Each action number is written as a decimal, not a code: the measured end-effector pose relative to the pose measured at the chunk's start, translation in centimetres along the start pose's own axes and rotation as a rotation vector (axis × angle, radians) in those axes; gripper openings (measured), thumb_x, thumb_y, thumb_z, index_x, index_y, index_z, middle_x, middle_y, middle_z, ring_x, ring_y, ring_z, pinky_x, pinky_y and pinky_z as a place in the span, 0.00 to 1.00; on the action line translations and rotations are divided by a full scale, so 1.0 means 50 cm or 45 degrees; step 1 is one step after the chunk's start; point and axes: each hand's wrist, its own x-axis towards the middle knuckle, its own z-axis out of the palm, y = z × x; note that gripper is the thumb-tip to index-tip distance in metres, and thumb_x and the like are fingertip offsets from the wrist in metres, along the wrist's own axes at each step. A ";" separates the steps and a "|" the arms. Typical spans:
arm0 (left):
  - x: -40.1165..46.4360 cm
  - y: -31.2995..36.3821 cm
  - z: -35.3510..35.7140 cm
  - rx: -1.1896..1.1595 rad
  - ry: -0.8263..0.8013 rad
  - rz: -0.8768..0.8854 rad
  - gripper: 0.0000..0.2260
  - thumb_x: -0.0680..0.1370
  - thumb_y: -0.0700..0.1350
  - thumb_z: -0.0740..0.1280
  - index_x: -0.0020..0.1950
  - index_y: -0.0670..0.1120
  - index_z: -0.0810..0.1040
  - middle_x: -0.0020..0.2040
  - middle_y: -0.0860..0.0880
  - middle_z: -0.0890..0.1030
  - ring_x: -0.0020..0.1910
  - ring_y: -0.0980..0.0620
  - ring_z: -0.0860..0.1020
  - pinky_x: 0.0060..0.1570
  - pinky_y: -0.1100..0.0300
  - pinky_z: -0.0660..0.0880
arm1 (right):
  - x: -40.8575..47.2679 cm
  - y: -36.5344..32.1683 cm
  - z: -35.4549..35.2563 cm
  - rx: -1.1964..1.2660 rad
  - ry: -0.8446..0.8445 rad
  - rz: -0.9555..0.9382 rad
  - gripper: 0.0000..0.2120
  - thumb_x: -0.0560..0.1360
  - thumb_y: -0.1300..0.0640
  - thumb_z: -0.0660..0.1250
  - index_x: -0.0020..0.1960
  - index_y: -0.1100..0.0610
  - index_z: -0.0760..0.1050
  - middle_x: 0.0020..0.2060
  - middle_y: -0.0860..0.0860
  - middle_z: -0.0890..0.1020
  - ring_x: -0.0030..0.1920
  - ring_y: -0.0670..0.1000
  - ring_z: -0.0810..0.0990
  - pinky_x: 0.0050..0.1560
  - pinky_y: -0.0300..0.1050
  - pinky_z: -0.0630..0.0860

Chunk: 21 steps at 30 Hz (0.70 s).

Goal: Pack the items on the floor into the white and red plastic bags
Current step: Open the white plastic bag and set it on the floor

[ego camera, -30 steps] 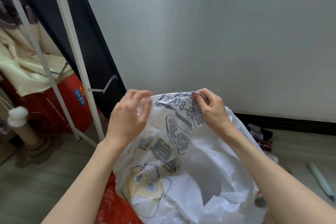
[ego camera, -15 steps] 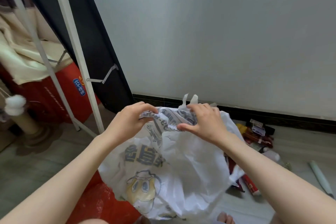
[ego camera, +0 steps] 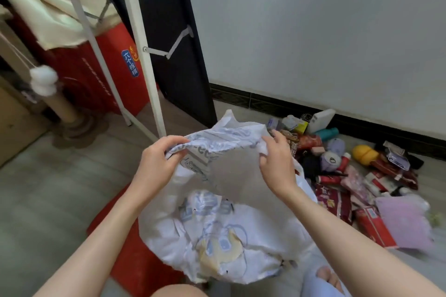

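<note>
Red bag [ego camera: 135,258] mostly under white bag [ego camera: 241,229]

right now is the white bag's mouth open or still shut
Open. The left hand and right hand grip the white bag rim apart, leaving a gap into its inside between them.

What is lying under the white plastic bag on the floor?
A red plastic bag lies under the white plastic bag, showing at its left and lower side. How far it reaches beneath is covered. Both hands pinch the white bag's rim: left hand, right hand.
</note>
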 end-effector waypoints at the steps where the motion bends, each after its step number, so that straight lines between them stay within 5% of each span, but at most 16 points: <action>1: -0.004 -0.032 -0.007 0.088 0.029 -0.021 0.11 0.73 0.36 0.69 0.52 0.50 0.79 0.47 0.56 0.80 0.47 0.62 0.77 0.46 0.71 0.71 | 0.004 0.011 0.006 0.044 -0.051 0.012 0.20 0.70 0.71 0.59 0.60 0.63 0.74 0.64 0.59 0.73 0.66 0.58 0.69 0.60 0.42 0.64; 4: -0.018 -0.117 -0.025 0.493 0.085 -0.110 0.15 0.74 0.39 0.67 0.57 0.55 0.76 0.49 0.51 0.78 0.48 0.46 0.77 0.44 0.52 0.74 | 0.021 0.042 0.015 0.078 -0.190 -0.010 0.19 0.69 0.72 0.60 0.55 0.60 0.79 0.54 0.57 0.81 0.57 0.56 0.77 0.54 0.41 0.68; 9: -0.025 -0.188 0.004 0.853 0.129 -0.205 0.17 0.74 0.36 0.64 0.61 0.50 0.74 0.48 0.42 0.74 0.43 0.36 0.76 0.37 0.49 0.70 | 0.051 0.064 0.067 -0.048 -0.279 -0.081 0.18 0.69 0.71 0.59 0.54 0.60 0.79 0.48 0.59 0.83 0.51 0.59 0.79 0.49 0.46 0.73; 12: -0.027 -0.205 0.037 1.063 0.177 -0.159 0.24 0.68 0.31 0.66 0.62 0.46 0.73 0.53 0.38 0.73 0.51 0.37 0.71 0.47 0.44 0.66 | 0.067 0.056 0.114 -0.139 -0.268 -0.099 0.18 0.69 0.70 0.58 0.54 0.60 0.78 0.47 0.61 0.83 0.49 0.63 0.79 0.47 0.54 0.75; 14: -0.049 -0.201 0.081 1.095 0.175 0.066 0.22 0.69 0.34 0.65 0.62 0.45 0.72 0.58 0.38 0.72 0.56 0.39 0.68 0.54 0.44 0.61 | 0.077 0.053 0.141 -0.204 -0.278 -0.096 0.18 0.70 0.68 0.58 0.56 0.58 0.76 0.48 0.61 0.81 0.49 0.64 0.78 0.45 0.55 0.75; 17: -0.092 -0.204 0.171 0.891 -0.377 0.232 0.15 0.75 0.47 0.55 0.59 0.46 0.74 0.55 0.44 0.75 0.55 0.42 0.73 0.53 0.50 0.66 | 0.089 0.052 0.172 -0.282 -0.305 -0.141 0.16 0.71 0.67 0.57 0.56 0.59 0.74 0.50 0.61 0.79 0.48 0.65 0.77 0.42 0.54 0.73; 19: -0.102 -0.221 0.218 0.779 -0.884 -0.112 0.24 0.78 0.58 0.45 0.66 0.50 0.69 0.64 0.46 0.71 0.64 0.44 0.68 0.61 0.48 0.64 | 0.096 0.052 0.185 -0.325 -0.317 -0.186 0.14 0.71 0.65 0.57 0.55 0.60 0.73 0.50 0.62 0.78 0.47 0.65 0.77 0.41 0.53 0.72; 21: -0.101 -0.250 0.250 0.745 -1.287 -0.451 0.24 0.79 0.62 0.43 0.72 0.57 0.60 0.74 0.50 0.60 0.73 0.45 0.56 0.69 0.40 0.51 | 0.101 0.050 0.196 -0.359 -0.311 -0.248 0.12 0.72 0.63 0.58 0.55 0.60 0.72 0.49 0.61 0.77 0.47 0.65 0.76 0.39 0.52 0.70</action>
